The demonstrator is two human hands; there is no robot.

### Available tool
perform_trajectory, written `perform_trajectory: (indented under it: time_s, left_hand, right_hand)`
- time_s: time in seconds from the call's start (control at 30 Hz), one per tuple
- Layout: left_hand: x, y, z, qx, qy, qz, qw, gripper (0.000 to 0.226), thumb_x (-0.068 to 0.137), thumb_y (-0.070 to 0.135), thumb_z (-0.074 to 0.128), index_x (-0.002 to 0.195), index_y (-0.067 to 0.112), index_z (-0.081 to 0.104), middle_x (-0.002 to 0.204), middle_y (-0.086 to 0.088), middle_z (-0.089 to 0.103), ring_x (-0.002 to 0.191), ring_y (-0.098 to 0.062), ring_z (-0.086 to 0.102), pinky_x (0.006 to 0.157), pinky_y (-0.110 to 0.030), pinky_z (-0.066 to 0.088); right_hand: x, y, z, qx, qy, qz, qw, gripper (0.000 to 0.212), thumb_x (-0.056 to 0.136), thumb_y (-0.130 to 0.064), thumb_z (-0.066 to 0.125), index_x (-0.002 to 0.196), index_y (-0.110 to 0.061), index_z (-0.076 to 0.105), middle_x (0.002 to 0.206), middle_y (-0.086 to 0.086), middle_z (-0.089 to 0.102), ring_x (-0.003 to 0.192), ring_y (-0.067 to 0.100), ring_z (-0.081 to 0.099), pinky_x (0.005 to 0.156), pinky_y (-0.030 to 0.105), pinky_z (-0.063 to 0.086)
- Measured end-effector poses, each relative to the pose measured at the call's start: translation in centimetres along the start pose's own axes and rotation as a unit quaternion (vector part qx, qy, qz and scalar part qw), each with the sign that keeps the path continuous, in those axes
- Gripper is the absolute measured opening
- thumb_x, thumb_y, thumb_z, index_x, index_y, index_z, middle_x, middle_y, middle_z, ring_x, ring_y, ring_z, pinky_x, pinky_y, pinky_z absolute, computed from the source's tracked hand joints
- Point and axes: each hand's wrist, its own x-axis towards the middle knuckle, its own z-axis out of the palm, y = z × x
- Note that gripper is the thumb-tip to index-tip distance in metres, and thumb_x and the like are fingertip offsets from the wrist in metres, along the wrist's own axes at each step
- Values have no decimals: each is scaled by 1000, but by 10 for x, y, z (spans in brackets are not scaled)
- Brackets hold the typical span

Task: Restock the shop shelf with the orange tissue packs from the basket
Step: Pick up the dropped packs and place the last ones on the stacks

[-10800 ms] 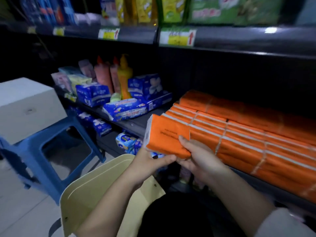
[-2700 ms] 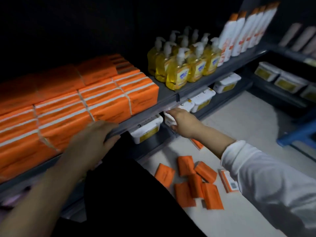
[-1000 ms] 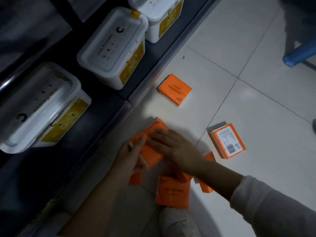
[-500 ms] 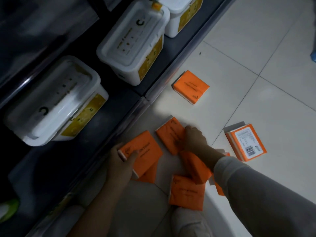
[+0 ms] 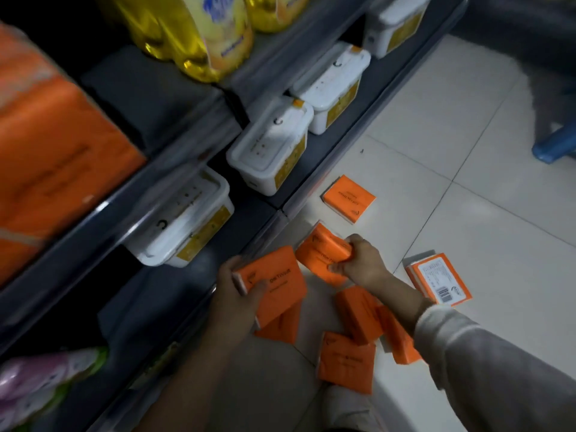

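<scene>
Left hand (image 5: 232, 294): reaches down on a bare forearm, thumb laid across the printed face and fingers curled round the end of a flat rectangular orange film-wrapped tissue pack (image 5: 277, 285). Right hand (image 5: 363, 261): comes from a pale long sleeve (image 5: 483, 369), fingers curled tight, pinching a second orange tissue pack (image 5: 321, 254) whose soft wrap dents under the grip. The two held packs sit corner to corner between the hands. Nearer the person than both hands, a loose heap of orange packs (image 5: 346, 363) overlaps on the glossy pale tiled floor (image 5: 467, 213). Just beyond the right hand one single orange pack (image 5: 349, 198) lies flat and apart; to that hand's right lies a barcode-labelled orange pack (image 5: 439, 280), white label up. Beyond the left hand, a dark grey metal shelf (image 5: 311, 169) carries a row of white lidded plastic tubs (image 5: 271, 145) with yellow labels, lids on, contents hidden. Above them stand translucent yellow bottles (image 5: 199, 32). Far to the left hand's left, a stacked block of orange tissue packs (image 5: 53, 157) fills an upper shelf, blurred.
</scene>
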Motion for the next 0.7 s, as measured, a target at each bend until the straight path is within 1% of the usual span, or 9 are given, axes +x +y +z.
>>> perform_trajectory:
  time_s: [0.07,0.2,0.23,0.3,0.4,0.47,0.57,0.63,0.7]
  left_hand:
    - [-14,18,-7,-6,4,17,1000,68,86,19,67,143,26,29,124,5,40,107,-12,45,83,-30,39]
    - [-43,53,-24,-2,27,81,996,72,82,16,71,142,21,31,138,-2,43,115,-14,46,86,-26,38]
    - [-51,62,-29,2,35,101,994,70,82,15,71,140,19,34,135,-2,46,116,-14,47,86,-24,38]
    - [-71,80,-40,0,62,142,988,57,80,11,72,129,17,41,117,4,51,111,-14,49,82,-20,37]
    - [-106,103,-61,-5,110,195,975,49,78,13,74,116,20,45,97,11,51,103,-16,54,80,-23,39]
    - [-129,114,-79,-3,147,238,960,49,76,13,76,114,19,46,96,12,50,97,-14,52,75,-20,36]
    - [-162,129,-112,-23,201,281,938,51,76,13,77,110,27,41,93,13,51,94,-14,52,74,-20,34]
    - [-181,135,-137,-55,220,300,927,52,79,15,74,111,33,36,97,16,50,98,-14,53,78,-22,39]
    - [-196,137,-162,-95,235,308,917,51,84,13,68,114,36,34,105,16,47,104,-13,50,82,-18,44]
  right_hand:
    - [-19,-14,-16,39,12,-11,999,50,66,-9,79,109,-10,54,103,11,59,95,27,58,65,24,39]
    - [-63,-43,-49,67,70,-97,991,41,62,-5,79,92,-17,54,90,7,60,82,25,59,65,26,38]
    - [-76,-52,-58,72,78,-117,987,40,61,-6,79,89,-17,53,88,6,59,80,24,57,64,27,37]
    - [-102,-71,-75,89,90,-148,981,40,61,-7,82,88,-15,53,83,2,57,77,21,53,64,28,37]
    - [-136,-98,-96,129,104,-185,969,40,61,-5,83,84,-17,53,77,-4,57,70,16,52,59,27,39]
    - [-159,-117,-107,138,121,-216,959,41,60,-4,83,82,-22,53,77,-5,58,69,11,54,57,25,39]
    - [-187,-146,-117,136,134,-254,948,42,60,-5,84,85,-22,54,79,-4,60,70,12,56,59,24,42]
    - [-200,-166,-118,136,135,-280,941,44,58,-8,86,87,-23,56,87,5,62,76,18,59,67,32,48]
    - [-215,-192,-115,138,128,-306,933,44,59,-10,86,88,-25,57,92,6,63,81,22,61,74,38,50]
